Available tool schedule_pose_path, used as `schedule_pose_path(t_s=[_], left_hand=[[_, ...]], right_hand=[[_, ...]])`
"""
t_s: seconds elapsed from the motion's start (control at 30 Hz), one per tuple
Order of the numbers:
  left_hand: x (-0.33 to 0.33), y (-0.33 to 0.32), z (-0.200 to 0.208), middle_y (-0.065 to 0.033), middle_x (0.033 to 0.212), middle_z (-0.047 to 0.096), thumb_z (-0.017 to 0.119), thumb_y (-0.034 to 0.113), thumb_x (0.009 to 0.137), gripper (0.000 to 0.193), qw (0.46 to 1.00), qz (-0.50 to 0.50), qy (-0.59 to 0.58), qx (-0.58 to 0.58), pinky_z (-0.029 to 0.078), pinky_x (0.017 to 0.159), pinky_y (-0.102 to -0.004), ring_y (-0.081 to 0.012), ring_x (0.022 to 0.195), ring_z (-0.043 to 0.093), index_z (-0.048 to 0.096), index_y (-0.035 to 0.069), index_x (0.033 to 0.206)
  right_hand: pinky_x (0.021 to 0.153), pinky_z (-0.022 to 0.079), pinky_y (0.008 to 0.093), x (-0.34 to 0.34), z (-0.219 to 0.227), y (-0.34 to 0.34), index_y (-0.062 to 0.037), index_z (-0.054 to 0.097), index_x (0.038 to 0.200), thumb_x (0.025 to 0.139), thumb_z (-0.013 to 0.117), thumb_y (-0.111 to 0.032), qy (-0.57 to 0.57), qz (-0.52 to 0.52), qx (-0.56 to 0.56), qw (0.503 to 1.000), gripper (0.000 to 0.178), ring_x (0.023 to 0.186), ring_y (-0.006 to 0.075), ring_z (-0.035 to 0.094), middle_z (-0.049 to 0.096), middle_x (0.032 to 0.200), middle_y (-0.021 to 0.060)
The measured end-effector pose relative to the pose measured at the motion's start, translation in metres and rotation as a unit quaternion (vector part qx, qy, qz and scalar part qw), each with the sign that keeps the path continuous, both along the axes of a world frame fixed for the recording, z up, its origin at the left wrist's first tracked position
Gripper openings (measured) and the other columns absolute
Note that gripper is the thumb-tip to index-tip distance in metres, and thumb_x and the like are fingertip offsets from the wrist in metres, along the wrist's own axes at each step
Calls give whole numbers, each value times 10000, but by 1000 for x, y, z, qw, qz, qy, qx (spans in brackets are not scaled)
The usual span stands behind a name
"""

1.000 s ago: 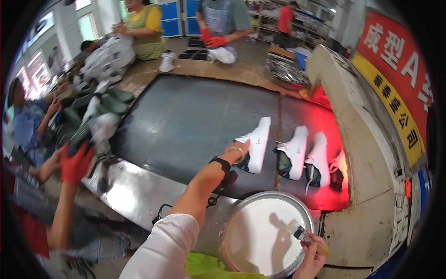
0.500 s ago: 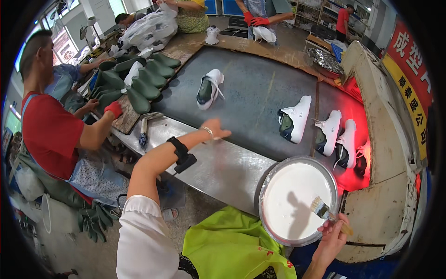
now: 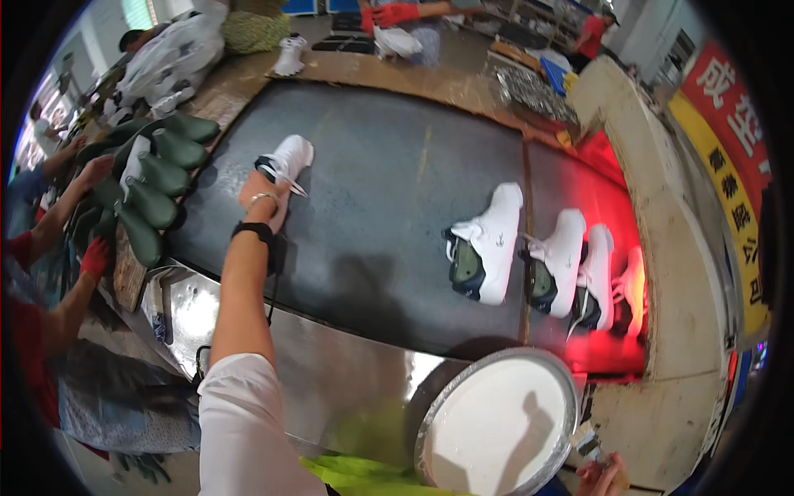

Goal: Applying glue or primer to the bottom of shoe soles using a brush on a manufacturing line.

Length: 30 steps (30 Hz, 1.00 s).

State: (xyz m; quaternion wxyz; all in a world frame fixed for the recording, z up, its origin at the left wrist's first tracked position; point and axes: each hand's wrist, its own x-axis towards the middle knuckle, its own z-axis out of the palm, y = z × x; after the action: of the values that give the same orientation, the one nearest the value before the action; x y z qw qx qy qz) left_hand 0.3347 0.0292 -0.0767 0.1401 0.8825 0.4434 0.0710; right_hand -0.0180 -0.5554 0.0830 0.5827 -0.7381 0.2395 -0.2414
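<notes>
Toward the left of the dark conveyor belt (image 3: pixel 364 215), my left hand (image 3: pixel 263 197) grips the heel end of a white sneaker (image 3: pixel 294 155). Its toe points away from me, and its laces hang loose; my fingertips are partly hidden. Low on the right, my right hand (image 3: pixel 604 476) is closed round the handle of a paintbrush (image 3: pixel 588 441). The bristles are beside the right rim of a round tub (image 3: pixel 426 450) of white liquid. To the right on the belt lies another white sneaker (image 3: pixel 494 248) with a green shoe last inside.
More sneakers (image 3: pixel 559 260) lie under red light at the opening of a cream-coloured machine (image 3: pixel 653 198). Several green shoe lasts (image 3: pixel 153 169) are piled at left, near a co-worker's red-gloved hand (image 3: pixel 96 258). A metal ledge (image 3: pixel 331 364) borders the belt's near side.
My left hand has reached forward from above the ledge and taken hold of the sneaker. My right hand has brought the brush from over the tub to its right rim. The view has shifted.
</notes>
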Motion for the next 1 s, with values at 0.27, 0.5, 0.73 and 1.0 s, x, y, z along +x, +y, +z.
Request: schedule_pose_path(t_s=[0.27, 0.5, 0.73, 1.0], left_hand=[[-69, 14, 28, -222, 1084, 641, 733, 671, 570, 978, 993, -30, -8, -111, 498, 844, -374, -298, 1003, 638, 575, -115, 1131], [-274, -67, 45, -215, 1165, 587, 662, 658, 703, 961, 826, -32, -165, -538, 463, 888, -325, -231, 1006, 602, 518, -166, 1177], [-431, -120, 7, -105, 924, 635, 701, 455, 784, 662, 897, -127, -132, -401, 444, 875, -322, -202, 954, 582, 536, -87, 1128], [-435, -142, -16, -334, 1312, 374, 842, 520, 537, 1348, 975, -212, -4, -65, 349, 1037, -384, -352, 1247, 414, 13, -151, 1363]], right_hand=[[664, 464, 275, -5, -5, -16, 41, 516, 1129, 971, 500, -249, -8, -9, 83, 996, 331, 766, 147, 545, 569, 938, 90], [657, 450, 282, -22, 7, -1, 52, 481, 1141, 995, 443, -235, -75, 78, 143, 984, 324, 743, 154, 544, 545, 876, 89], [677, 459, 273, -52, 16, 5, 53, 477, 1163, 993, 448, -245, -85, 148, 168, 971, 344, 743, 150, 549, 556, 862, 104], [674, 477, 268, -74, 10, 8, 28, 498, 1153, 993, 444, -220, -90, 201, 177, 959, 300, 740, 132, 555, 575, 914, 103]])
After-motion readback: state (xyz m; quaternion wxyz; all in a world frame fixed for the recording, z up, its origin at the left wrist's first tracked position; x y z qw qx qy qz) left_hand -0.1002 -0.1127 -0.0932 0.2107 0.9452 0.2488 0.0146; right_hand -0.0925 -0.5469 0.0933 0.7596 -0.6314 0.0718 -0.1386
